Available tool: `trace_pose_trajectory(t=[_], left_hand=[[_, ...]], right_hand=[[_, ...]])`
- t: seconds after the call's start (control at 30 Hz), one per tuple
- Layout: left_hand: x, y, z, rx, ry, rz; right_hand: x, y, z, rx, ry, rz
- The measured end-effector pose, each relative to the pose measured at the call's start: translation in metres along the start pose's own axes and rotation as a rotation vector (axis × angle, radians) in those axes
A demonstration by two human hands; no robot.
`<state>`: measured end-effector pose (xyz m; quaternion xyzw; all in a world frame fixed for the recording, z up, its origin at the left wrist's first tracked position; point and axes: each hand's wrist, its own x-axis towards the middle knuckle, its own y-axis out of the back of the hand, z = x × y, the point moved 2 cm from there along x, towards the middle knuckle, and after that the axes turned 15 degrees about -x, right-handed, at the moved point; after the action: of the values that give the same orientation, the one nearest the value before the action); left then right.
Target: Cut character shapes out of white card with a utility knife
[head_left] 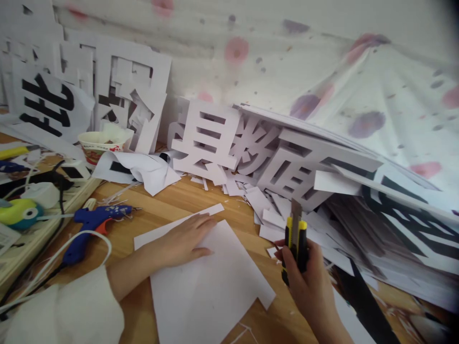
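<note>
My left hand (188,239) lies flat with fingers stretched out on a white foam board sheet (208,291), near its upper edge. A narrow white strip (211,210) of the same material shows along that edge, partly under the hand. My right hand (308,277) is wrapped round a black and yellow utility knife (297,243). Its blade (296,212) is out and points up and away, above the table and to the right of the sheet, touching nothing that I can see.
A blue hot glue gun (84,229) lies left beside a power strip (71,205) with cables. Behind stand cut white characters (211,138) and a paper bowl (102,143). White offcuts (265,210) and stacked boards (405,239) crowd the right side of the wooden table (161,200).
</note>
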<state>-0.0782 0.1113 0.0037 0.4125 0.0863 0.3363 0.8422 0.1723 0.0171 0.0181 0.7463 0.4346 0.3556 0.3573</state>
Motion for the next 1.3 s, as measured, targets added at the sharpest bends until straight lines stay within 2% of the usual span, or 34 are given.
trace_pose_trajectory(t=[0.03, 0.17, 0.23, 0.37, 0.5, 0.57, 0.67, 0.77, 0.87, 1.07, 1.3], left_hand=[[-0.004, -0.003, -0.004, 0.005, 0.007, -0.019], [-0.011, -0.012, -0.014, -0.01, 0.024, -0.063], [-0.012, -0.015, -0.016, -0.017, 0.053, -0.05], [-0.014, -0.023, -0.017, 0.034, 0.067, 0.028], [-0.016, -0.029, -0.019, 0.129, 0.086, 0.142], [-0.014, -0.027, -0.02, 0.15, 0.083, 0.187], [-0.007, -0.017, -0.021, 0.14, 0.077, 0.226], [-0.001, -0.01, -0.025, 0.119, 0.008, 0.225], [0.003, -0.011, -0.031, 0.123, -0.054, 0.207], [0.005, -0.021, -0.043, 0.227, 0.084, 0.153], [0.005, -0.021, -0.042, 0.257, 0.098, 0.144]], right_hand=[[-0.002, -0.001, -0.002, -0.023, 0.015, -0.056], [-0.007, -0.013, -0.011, -0.349, 0.174, -0.444], [-0.008, -0.019, -0.016, -0.405, 0.25, -0.503], [-0.006, -0.028, -0.022, -0.402, 0.285, -0.531], [0.002, -0.031, -0.029, -0.421, 0.29, -0.462], [0.006, -0.031, -0.034, -0.448, 0.289, -0.463], [0.008, -0.033, -0.04, -0.554, 0.283, -0.531], [0.006, -0.037, -0.039, -0.621, 0.319, -0.583], [0.005, -0.041, -0.032, -0.63, 0.37, -0.604], [0.005, -0.039, -0.026, -0.637, 0.417, -0.579], [0.0, -0.041, -0.029, -0.706, 0.459, -0.587]])
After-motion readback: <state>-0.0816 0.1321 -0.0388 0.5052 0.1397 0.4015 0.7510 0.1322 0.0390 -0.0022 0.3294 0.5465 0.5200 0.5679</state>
